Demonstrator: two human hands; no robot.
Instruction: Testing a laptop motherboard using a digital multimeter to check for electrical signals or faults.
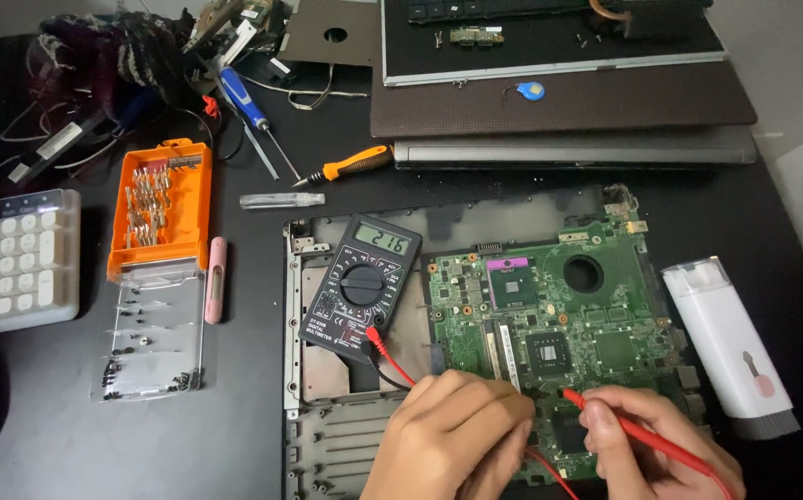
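A black worktop [235, 417] filled the view, crowded with tools and laptop parts. At far left lay a pale keypad [14, 264], and next to it an orange bit case [159, 204] with its clear lid [149, 329] folded open toward the person, small screws scattered on it. A pink slim tool [215, 280] rested against the lid's right edge. Farther back were a blue-handled screwdriver [242, 100] and an orange-handled screwdriver [351, 166]. A black digital multimeter [360, 287] sat tilted on the left part of an opened laptop base [327, 435], its display lit and its red and black leads running toward the hands. The left hand [448, 440] lay knuckles-up over the lower edge of the green motherboard [550, 324], fingers curled under; what it pinched was hidden, so I cannot tell its grip. Just beside it, the right hand [647, 449] was closed on a red probe [624, 426], held like a pen and slanting up-left, with the tip touching the board between the two hands. Right of the board, well clear of the hands, lay a white cleaning-brush kit [726, 343]. Behind everything, a stack of closed laptops [568, 111] lined the back edge
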